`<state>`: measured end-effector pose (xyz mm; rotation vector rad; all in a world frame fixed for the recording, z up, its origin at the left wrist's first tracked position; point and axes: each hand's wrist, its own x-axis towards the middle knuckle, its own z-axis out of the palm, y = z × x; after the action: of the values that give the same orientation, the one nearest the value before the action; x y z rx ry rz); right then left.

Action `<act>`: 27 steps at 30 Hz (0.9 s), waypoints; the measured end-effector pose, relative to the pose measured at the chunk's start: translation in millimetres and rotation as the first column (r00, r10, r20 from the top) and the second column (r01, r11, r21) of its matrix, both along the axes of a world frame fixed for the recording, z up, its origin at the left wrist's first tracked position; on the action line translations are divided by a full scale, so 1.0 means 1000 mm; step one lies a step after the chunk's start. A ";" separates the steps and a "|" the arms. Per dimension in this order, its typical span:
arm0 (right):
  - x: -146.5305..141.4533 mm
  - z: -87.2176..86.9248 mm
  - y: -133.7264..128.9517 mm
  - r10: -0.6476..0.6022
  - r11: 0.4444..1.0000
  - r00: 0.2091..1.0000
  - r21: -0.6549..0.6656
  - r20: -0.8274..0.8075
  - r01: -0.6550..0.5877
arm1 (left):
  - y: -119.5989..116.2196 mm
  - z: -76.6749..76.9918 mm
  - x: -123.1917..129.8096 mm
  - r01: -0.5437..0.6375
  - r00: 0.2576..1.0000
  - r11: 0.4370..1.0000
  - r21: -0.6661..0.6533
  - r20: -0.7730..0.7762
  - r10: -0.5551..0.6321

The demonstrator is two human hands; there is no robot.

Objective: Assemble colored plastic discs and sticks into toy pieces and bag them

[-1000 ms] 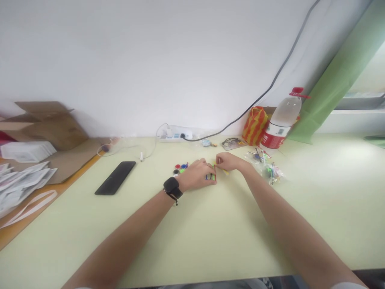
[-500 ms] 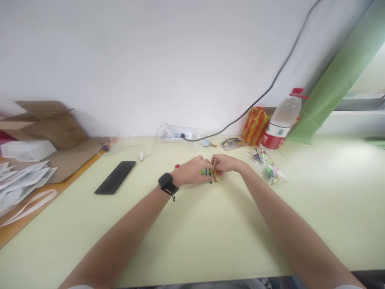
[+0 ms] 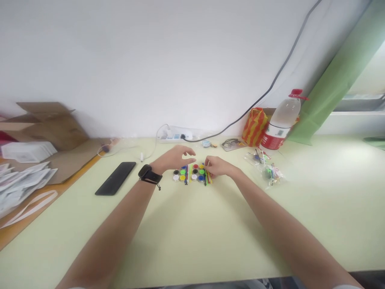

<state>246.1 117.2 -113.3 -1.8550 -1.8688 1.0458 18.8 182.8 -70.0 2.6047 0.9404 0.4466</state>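
Observation:
Two groups of small round coloured discs lie on the table: a left group (image 3: pixel 182 172) and a right group (image 3: pixel 195 171), in white, black, yellow, green, blue and red. A bundle of thin coloured strips (image 3: pixel 188 173) runs between them, and a second bundle of strips (image 3: pixel 208 178) lies along the right side. My left hand (image 3: pixel 175 157) hovers over the left group, fingers apart and holding nothing. At the second bundle, my right hand (image 3: pixel 219 166) has its fingers bent and closed together; what is between the fingertips is hidden.
Clear bags of small coloured parts (image 3: pixel 272 173) lie right of my right hand. A large water bottle (image 3: pixel 279 124) and a striped bag (image 3: pixel 254 126) stand behind. On the left are a black flat slab (image 3: pixel 116 178), papers (image 3: pixel 24 184) and cardboard (image 3: pixel 57 124). A power strip (image 3: pixel 177 135) sits by the wall.
My left hand has moved left and up, away from my right hand, and its fingers have opened. The discs and strips it covered now show. My right hand has shifted slightly left.

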 end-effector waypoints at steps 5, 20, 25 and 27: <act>-0.006 -0.004 0.001 0.014 1.000 1.000 0.026 -0.004 -0.014 | 0.000 -0.008 0.002 0.024 0.997 1.000 -0.012 -0.070 -0.025; -0.018 -0.004 -0.002 0.035 0.994 0.999 0.106 0.038 -0.039 | 0.000 -0.016 0.001 0.023 0.989 1.000 0.007 -0.144 -0.022; 0.010 0.013 0.002 -0.030 0.987 0.993 0.158 0.115 0.012 | 0.005 -0.011 -0.009 -0.031 0.988 0.999 0.008 -0.150 0.032; 0.039 0.024 0.003 -0.118 0.973 0.978 0.215 0.174 0.079 | 0.006 -0.009 -0.010 -0.045 0.988 0.999 0.002 -0.145 0.045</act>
<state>284.7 119.8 -88.9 -1.9541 -1.8816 0.6362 8.4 188.8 -79.3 2.6481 1.0477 0.2702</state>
